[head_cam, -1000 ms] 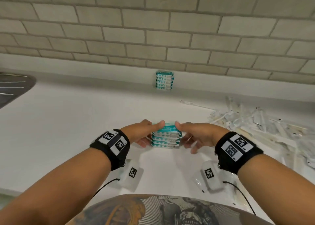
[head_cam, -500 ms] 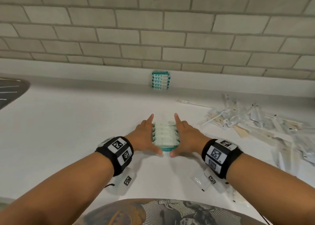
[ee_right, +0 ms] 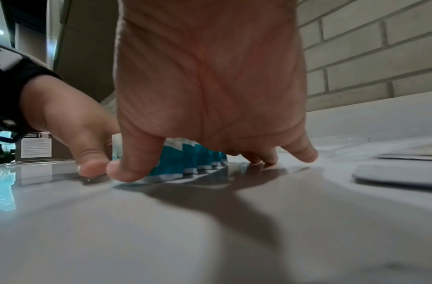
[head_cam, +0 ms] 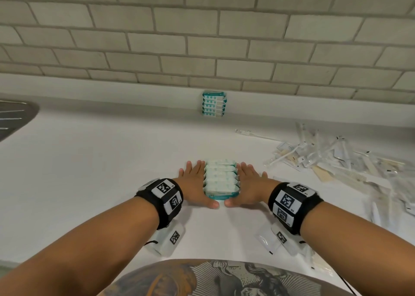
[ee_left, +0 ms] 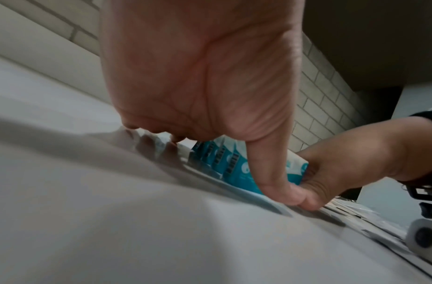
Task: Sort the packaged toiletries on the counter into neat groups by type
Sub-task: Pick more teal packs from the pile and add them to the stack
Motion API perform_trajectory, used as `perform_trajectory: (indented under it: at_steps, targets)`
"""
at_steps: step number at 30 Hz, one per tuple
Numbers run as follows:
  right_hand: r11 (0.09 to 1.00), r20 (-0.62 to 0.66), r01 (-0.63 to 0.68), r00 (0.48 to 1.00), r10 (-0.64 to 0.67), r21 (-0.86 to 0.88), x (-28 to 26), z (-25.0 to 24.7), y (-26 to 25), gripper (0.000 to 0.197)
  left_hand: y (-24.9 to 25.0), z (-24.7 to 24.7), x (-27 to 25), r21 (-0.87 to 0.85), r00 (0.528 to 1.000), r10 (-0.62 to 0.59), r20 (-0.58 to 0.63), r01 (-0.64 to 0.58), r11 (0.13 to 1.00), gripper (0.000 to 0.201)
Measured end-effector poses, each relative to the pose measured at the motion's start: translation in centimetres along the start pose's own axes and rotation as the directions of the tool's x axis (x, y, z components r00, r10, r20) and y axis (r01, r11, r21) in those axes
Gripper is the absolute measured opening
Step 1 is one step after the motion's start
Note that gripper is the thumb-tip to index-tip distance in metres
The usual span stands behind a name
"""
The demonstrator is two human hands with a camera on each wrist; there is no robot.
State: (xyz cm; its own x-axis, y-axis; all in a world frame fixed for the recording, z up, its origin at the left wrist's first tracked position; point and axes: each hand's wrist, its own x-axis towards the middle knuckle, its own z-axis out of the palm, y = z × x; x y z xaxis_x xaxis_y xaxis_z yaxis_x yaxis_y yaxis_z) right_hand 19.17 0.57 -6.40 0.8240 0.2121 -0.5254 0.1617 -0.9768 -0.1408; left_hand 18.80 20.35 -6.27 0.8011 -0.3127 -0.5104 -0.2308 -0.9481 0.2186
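Head view, from left to right. At far left edge, part of a dark draining board (head_cam: 15, 116), set in the white counter (head_cam: 89, 172). Near the middle of the counter, left hand (head_cam: 195, 183) laid flat, fingers straight and pointing away from the body, pressed along the left side of a row of teal and white packets (head_cam: 221, 180). Nothing gripped, only touching with straight fingers. Packets standing on edge, tight one behind the other, the row running away from the person, between the two hands. Right hand (head_cam: 249, 183) in mirror pose against the right side of the row, fingers also straight and not curled around anything. Both thumbs bent in across the near end of the row, tips almost meeting. Further back, against the foot of the tiled wall (head_cam: 202, 37), a second stack of same packets (head_cam: 213, 103), well apart from the hands. To the right, a loose pile of clear-wrapped items (head_cam: 336, 158), spread over the counter. Close by the right wrist, one small clear sachet (head_cam: 266, 241) lying flat.

Wrist views: fingertips of both hands down on the counter, teal packets between the palms.
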Motion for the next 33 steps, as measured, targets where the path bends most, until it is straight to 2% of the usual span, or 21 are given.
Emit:
perform_trajectory:
  at_steps: [8,12,16,18,21,25,30,33]
  targets:
    - [0.997,0.05,0.0,0.999,-0.004,0.071,-1.4,-1.9,1.3,0.143,-0.9,-0.7,-0.6,-0.022,0.999,-0.047,0.012,0.047,0.999,0.141]
    - [0.989,0.069,0.054,0.996,-0.064,0.14,-2.2,-3.1,1.4,0.138,-1.1,-1.1,-1.0,-0.036,0.998,-0.051,0.034,0.052,0.998,0.139]
    - [0.968,-0.003,0.085,0.996,-0.087,0.237,-1.8,-2.6,0.7,0.123,-0.5,-0.8,-0.4,-0.057,1.0,-0.011,0.029,0.013,0.998,0.137]
    - [0.978,-0.018,0.047,0.999,-0.044,0.205,-1.9,-2.7,0.5,0.122,-0.5,-0.8,-0.3,-0.061,1.0,-0.015,0.02,0.016,0.998,0.136]
    - [0.999,-0.052,-0.001,0.999,0.004,0.046,-1.9,-3.3,0.4,0.142,-0.8,-1.2,-0.8,-0.076,0.999,-0.032,0.012,0.033,0.997,0.139]
    - [0.996,-0.074,0.09,0.993,-0.089,0.014,-1.7,-4.4,-0.4,0.15,-1.0,-2.0,-0.9,-0.15,1.0,0.003,-0.016,-0.005,0.989,0.151]
    - [0.982,-0.044,0.188,0.981,-0.189,-0.026,-1.3,-4.1,-1.3,0.146,-0.3,-2.4,-1.0,-0.185,0.995,0.09,-0.035,-0.095,0.978,0.155]
    - [0.974,-0.14,0.226,0.964,-0.227,-0.024,-0.8,-3.1,-1.2,0.133,0.1,-2.2,-1.1,-0.202,0.993,0.092,-0.069,-0.105,0.974,0.149]
